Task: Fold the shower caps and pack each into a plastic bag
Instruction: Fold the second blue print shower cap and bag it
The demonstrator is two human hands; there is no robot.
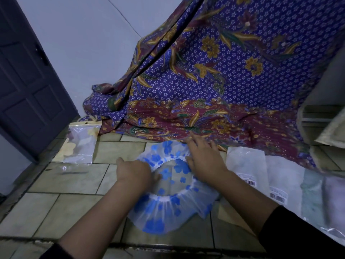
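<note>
A clear shower cap (164, 208) printed with blue flowers lies spread on the tiled floor, its white elastic ring facing up. My left hand (133, 171) grips the ring's left rim with curled fingers. My right hand (204, 157) rests on the far right rim, fingers pinching the gathered edge. To the right of the cap lies a row of plastic bags (248, 165) with barcode labels. A packed bag (80, 146) holding a yellow-flowered cap lies at the far left.
A purple and maroon batik cloth (214, 81) hangs down to the floor behind the cap. A dark door (28, 81) stands at the left. A pale shelf unit (321, 120) is at the right edge. Beige floor tiles (74, 199) lie left of the cap.
</note>
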